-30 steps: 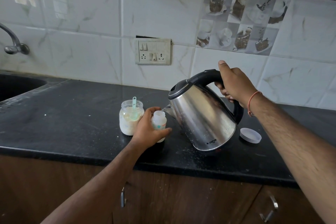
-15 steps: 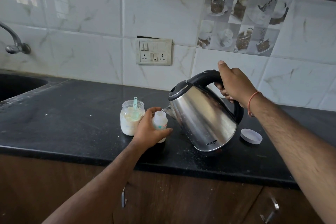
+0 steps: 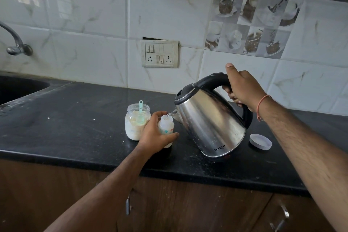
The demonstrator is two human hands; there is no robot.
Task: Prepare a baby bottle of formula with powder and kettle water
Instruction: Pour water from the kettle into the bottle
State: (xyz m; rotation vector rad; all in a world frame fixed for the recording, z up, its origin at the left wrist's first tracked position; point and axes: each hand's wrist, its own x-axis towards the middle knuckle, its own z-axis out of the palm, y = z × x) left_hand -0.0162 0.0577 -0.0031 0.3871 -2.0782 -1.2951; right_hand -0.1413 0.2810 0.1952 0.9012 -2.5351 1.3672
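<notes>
A small white baby bottle (image 3: pixel 165 126) stands open-topped on the black counter (image 3: pixel 75 122). My left hand (image 3: pixel 154 134) grips it round the body. A steel kettle (image 3: pixel 209 120) with a black handle is tilted to the left, lifted off the counter, its spout right over the bottle's mouth. A thin stream of water runs from the spout into the bottle. My right hand (image 3: pixel 243 86) grips the kettle's handle, thumb up. Just left of the bottle stands an open glass jar of pale powder (image 3: pixel 137 121) with a green scoop (image 3: pixel 140 107) stuck in it.
A white round lid (image 3: pixel 260 141) lies on the counter right of the kettle. A black sink (image 3: pixel 17 86) and a tap (image 3: pixel 16 43) are at the far left. A switch-and-socket plate (image 3: pixel 160 53) is on the tiled wall. Wooden cabinet doors run below the counter edge.
The kettle has tipped further to the left and its spout has come down onto the bottle's mouth, with water now running. My left hand stays on the bottle.
</notes>
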